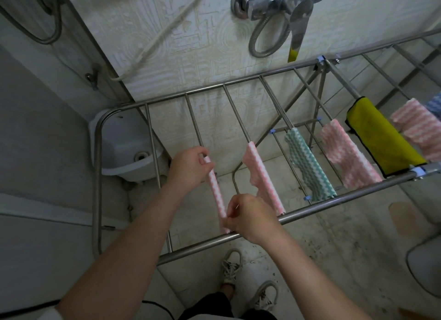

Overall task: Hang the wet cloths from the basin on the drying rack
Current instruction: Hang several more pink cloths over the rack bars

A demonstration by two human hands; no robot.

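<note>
A steel drying rack point(310, 208) spans the view. A pink-and-white striped cloth point(216, 192) is draped over one of its left bars. My left hand point(189, 168) pinches the cloth's far end. My right hand point(248, 215) pinches its near end by the front rail. Further right, more cloths hang on the bars: a pink one point(263, 180), a green wavy one point(307, 165), another pink one point(347, 157), a yellow one point(384, 138) and a pink one point(420, 128) at the right edge. The basin is only partly visible at the right edge point(427, 269).
A grey squat-toilet cistern or bucket point(124, 143) sits on the floor under the rack's left end. A shower tap with a metal hose point(274, 9) hangs on the tiled wall. My white shoes point(248, 281) stand on the floor below the rack's front rail.
</note>
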